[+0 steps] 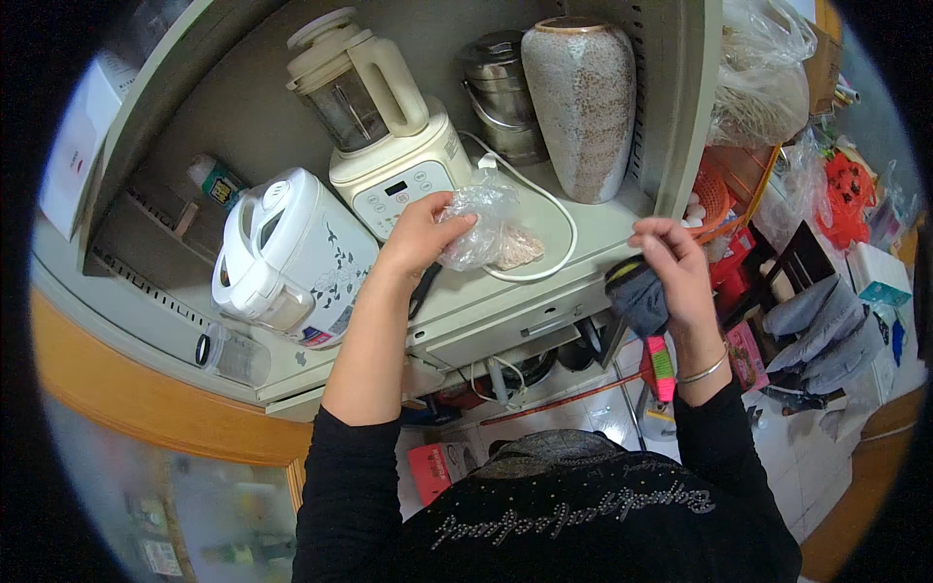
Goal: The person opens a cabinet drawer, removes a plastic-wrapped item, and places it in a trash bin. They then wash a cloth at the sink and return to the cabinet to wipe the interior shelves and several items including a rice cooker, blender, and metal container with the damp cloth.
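Note:
My left hand (430, 233) grips a crumpled clear plastic bag (477, 222) above the cabinet shelf (408, 331). Pale beige bits (519, 249) show at the bag's lower right end. Partly hidden below my left wrist is a black object (424, 291). A cream blender (404, 186) with a jug stands just behind the bag, and a white electric hot water pot (299, 255) is to its left. My right hand (674, 270) is beyond the shelf's front edge, fingers curled. It overlaps a dark grey cloth item (638, 295); whether it grips this is unclear.
A speckled ceramic vase (579, 109) and a lidded metal pot (503, 95) stand at the back right. A white cord (568, 226) loops over the shelf. A clear jar (237, 355) lies at the left. Baskets, bags and folded grey cloth (827, 328) crowd the right side.

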Demonstrator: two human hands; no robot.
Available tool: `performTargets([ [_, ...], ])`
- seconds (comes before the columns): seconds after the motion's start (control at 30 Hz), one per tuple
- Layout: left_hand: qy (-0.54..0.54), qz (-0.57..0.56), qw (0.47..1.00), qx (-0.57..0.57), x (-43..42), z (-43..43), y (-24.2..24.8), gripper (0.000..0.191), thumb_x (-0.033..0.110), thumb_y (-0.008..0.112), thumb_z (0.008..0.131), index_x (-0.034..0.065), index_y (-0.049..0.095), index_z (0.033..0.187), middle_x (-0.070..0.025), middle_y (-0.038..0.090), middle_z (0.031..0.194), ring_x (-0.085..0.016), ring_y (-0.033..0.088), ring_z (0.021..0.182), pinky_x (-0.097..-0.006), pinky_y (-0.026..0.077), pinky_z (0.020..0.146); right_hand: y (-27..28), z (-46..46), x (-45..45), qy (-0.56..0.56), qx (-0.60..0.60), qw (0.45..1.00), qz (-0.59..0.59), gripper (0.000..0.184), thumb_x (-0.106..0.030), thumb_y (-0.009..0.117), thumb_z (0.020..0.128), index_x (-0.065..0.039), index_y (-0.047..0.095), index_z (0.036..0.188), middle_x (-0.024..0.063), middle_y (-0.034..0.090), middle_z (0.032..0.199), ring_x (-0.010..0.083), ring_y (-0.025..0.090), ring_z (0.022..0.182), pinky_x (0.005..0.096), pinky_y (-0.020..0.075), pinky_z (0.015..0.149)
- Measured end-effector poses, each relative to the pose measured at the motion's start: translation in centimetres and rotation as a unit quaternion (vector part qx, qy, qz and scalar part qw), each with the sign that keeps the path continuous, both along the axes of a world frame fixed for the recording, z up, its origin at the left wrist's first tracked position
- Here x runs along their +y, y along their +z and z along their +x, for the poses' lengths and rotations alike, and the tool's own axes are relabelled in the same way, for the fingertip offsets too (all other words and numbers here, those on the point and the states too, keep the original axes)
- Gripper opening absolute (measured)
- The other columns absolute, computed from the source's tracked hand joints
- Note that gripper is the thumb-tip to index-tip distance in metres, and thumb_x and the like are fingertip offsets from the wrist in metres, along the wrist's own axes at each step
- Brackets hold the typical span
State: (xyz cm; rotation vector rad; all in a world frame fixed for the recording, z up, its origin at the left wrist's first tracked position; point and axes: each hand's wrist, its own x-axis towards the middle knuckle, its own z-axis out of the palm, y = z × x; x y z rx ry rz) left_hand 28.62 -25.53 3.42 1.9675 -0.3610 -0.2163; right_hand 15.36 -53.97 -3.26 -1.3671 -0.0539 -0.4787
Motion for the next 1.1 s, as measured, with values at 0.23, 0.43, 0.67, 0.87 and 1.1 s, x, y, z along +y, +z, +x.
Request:
performTargets([
  [0.23, 0.072, -0.190, 0.979, -0.026, 0.6, -0.6, 0.6, 0.025, 0.000, 0.059, 0.082, -0.0018, 0.060, 0.107, -0.0058, 0.065, 0.092, -0.012, 0.061, 0.076, -0.0246, 0.049, 0.068, 4.1, 3.9, -0.4, -0.088, -0.105, 0.991, -0.006, 0.018, -0.012, 0.063, 0.089, -0.001, 0.061, 0.103, -0.0006, 0.060, 0.093, 0.0080, 0.054, 0.087, 0.0231, 0.0432, 0.081],
  [0.43, 0.086, -0.345, 0.934, 0.032, 1.9, -1.3, 1.4, 0.022, 0.000, 0.054, 0.084, -0.0034, 0.059, 0.105, -0.0066, 0.065, 0.090, -0.014, 0.061, 0.076, -0.0260, 0.049, 0.069, 4.9, 9.5, 4.0, -0.124, -0.158, 0.964, -0.174, 0.017, -0.013, 0.067, 0.085, 0.000, 0.062, 0.095, 0.0041, 0.064, 0.089, 0.0111, 0.058, 0.084, 0.0255, 0.0455, 0.079],
  [0.67, 0.072, -0.434, 0.898, 0.028, 4.2, -1.8, 0.4, 0.025, 0.001, 0.051, 0.086, -0.0033, 0.057, 0.110, -0.0081, 0.064, 0.095, -0.014, 0.062, 0.081, -0.0285, 0.051, 0.071, 7.2, 14.0, 9.3, -0.149, -0.245, 0.894, -0.345, 0.016, -0.010, 0.069, 0.080, 0.000, 0.058, 0.087, 0.0088, 0.057, 0.082, 0.0198, 0.056, 0.075, 0.0286, 0.0457, 0.071],
  [0.87, 0.081, -0.466, 0.881, -0.005, 5.5, -2.5, -0.5, 0.028, -0.003, 0.049, 0.085, -0.0052, 0.054, 0.113, -0.0112, 0.063, 0.102, -0.017, 0.063, 0.088, -0.0299, 0.052, 0.078, 1.6, 18.2, 7.7, 0.082, -0.070, 0.777, -0.620, 0.038, -0.022, 0.070, 0.080, -0.003, 0.058, 0.110, 0.0166, 0.056, 0.107, 0.0335, 0.055, 0.101, 0.0390, 0.0450, 0.088],
  [1.1, 0.080, -0.475, 0.876, 0.005, 6.7, -3.4, -1.5, 0.027, -0.003, 0.049, 0.085, -0.0054, 0.055, 0.112, -0.0105, 0.063, 0.100, -0.016, 0.062, 0.085, -0.0289, 0.052, 0.075, 1.1, 17.1, 5.6, 0.268, -0.054, 0.732, -0.624, 0.035, 0.001, 0.061, 0.073, -0.007, 0.063, 0.107, 0.0132, 0.060, 0.108, 0.0317, 0.057, 0.102, 0.0385, 0.0445, 0.090],
])
